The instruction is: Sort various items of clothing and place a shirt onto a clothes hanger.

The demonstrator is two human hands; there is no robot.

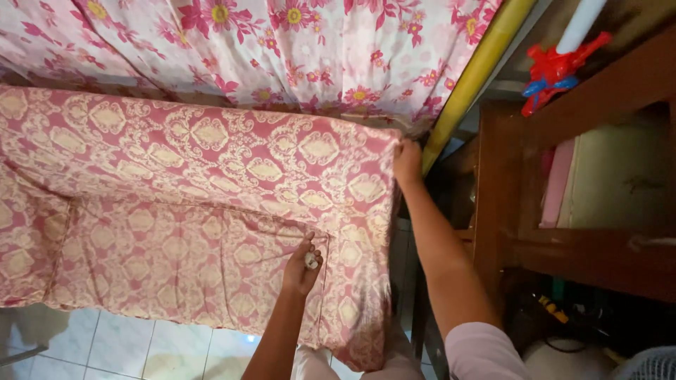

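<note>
A pink cover [183, 190] with a cream ornamental pattern is spread over a sofa-like piece of furniture and hangs down its front. My left hand [303, 266] presses against the hanging front of the cover, fingers curled around a small pale object that I cannot identify. My right hand [407, 163] grips the cover's upper right corner at the end of the furniture, my arm stretched out along its side.
A pink flowered curtain [282, 49] hangs behind. A yellow pole [473, 77] leans at the right beside a dark wooden shelf unit [563, 246]. A red and blue toy [556, 70] sits on top. Pale floor tiles [120, 345] show below.
</note>
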